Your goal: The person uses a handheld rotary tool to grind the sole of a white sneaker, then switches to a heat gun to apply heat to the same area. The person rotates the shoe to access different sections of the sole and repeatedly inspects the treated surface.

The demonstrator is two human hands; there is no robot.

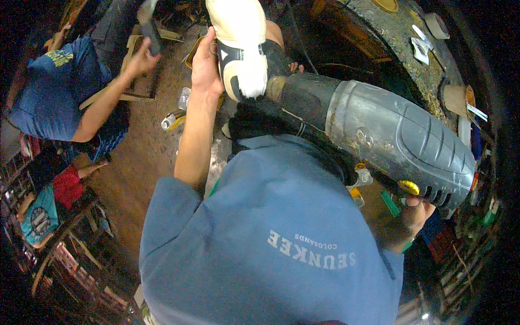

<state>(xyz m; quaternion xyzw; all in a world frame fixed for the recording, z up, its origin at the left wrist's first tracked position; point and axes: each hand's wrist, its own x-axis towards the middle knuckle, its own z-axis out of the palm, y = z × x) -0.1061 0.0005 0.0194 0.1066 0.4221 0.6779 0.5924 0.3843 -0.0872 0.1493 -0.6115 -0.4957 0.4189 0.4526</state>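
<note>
My left hand (207,67) grips a cream, white and black shoe (244,54) by its side, lifted in front of me. A large grey power tool, which looks like a heat gun (401,130), lies across the right side of the view. Its narrow dark front points left, close beside the shoe; I cannot tell whether they touch. At its rear underside, by a yellow switch (409,187), my right hand (417,214) is closed on the tool, with most of the fingers hidden. Some fingertips (295,67) show behind the shoe; whose they are is unclear.
A co-worker in a dark blue shirt (59,92) sits at the left beside a wooden frame (143,81). Lower left, a person in a teal shirt (40,216) sits apart. A bottle (172,120) lies on the floor. Upper right stands a worn bench (390,38) with a tape roll (436,26).
</note>
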